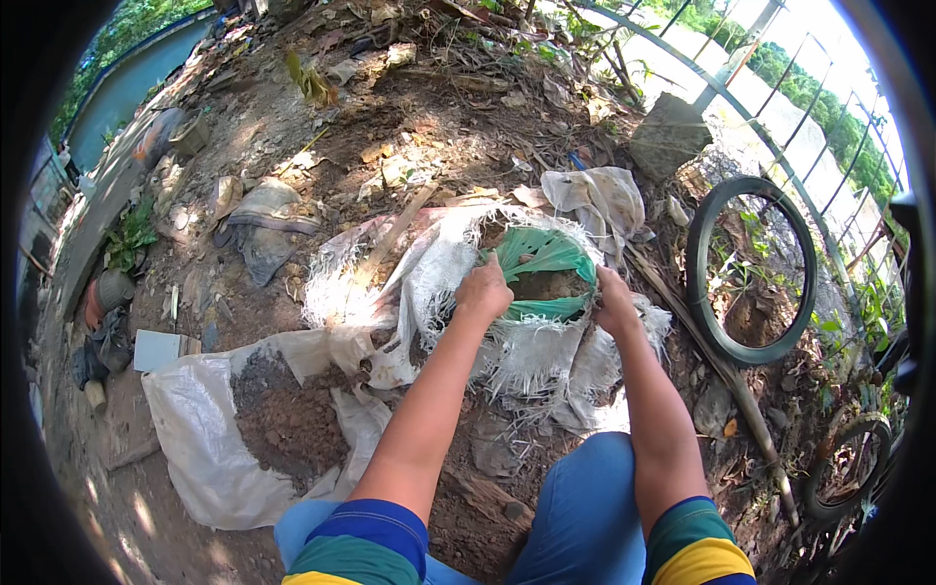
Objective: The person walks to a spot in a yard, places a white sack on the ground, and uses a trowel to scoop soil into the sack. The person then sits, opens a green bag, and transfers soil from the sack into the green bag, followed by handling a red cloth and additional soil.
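Observation:
A torn green plastic bag (552, 252) lies spread over soil (548, 285) inside a frayed white woven sack (431, 267). My left hand (484, 289) grips the bag's left edge, with the thumb pointing up. At the right rim, my right hand (614, 301) holds the bag's other edge, its fingers partly hidden. The plastic is stretched between both hands, with an opening that shows the soil. Lower left, an opened white woven sack (197, 431) bears a heap of loose brown soil (300, 420) and some grey material.
A bicycle tyre (752, 270) leans by a metal fence (775, 139) at the right, and a wooden pole (746, 402) runs beside it. A large rock (669, 137) stands at the upper right. A crumpled cloth (263, 227) and a pale block (156, 351) lie leftward among litter.

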The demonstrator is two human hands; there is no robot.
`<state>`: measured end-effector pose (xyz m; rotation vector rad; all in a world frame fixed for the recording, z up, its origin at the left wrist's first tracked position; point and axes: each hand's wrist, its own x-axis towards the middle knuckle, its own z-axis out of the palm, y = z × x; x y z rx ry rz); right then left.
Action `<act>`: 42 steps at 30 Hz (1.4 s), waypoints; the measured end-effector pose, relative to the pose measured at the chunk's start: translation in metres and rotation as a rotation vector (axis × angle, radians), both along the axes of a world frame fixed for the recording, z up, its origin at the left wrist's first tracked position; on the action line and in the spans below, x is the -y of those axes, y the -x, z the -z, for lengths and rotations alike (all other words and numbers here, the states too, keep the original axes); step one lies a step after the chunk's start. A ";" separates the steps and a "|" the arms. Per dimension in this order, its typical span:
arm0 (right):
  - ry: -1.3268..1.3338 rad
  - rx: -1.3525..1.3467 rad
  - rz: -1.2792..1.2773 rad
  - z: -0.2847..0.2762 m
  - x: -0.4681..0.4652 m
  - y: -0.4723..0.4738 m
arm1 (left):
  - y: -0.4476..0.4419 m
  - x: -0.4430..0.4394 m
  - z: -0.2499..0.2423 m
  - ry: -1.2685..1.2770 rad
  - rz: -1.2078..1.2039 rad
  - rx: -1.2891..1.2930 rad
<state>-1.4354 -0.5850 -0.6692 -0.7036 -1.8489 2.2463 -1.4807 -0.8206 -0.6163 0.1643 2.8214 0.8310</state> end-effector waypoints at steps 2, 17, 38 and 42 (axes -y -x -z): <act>-0.144 -0.019 -0.067 0.004 -0.009 0.006 | 0.009 0.015 -0.004 0.008 0.044 0.064; -0.025 0.337 -0.373 -0.050 0.086 0.002 | 0.035 0.092 0.051 -0.353 -0.343 -0.074; 0.871 0.077 -0.641 -0.053 0.149 0.009 | 0.033 0.058 -0.080 -1.140 -0.288 -0.040; 0.901 0.041 -0.705 -0.080 0.204 -0.007 | 0.006 0.113 -0.105 -0.843 -0.495 -0.080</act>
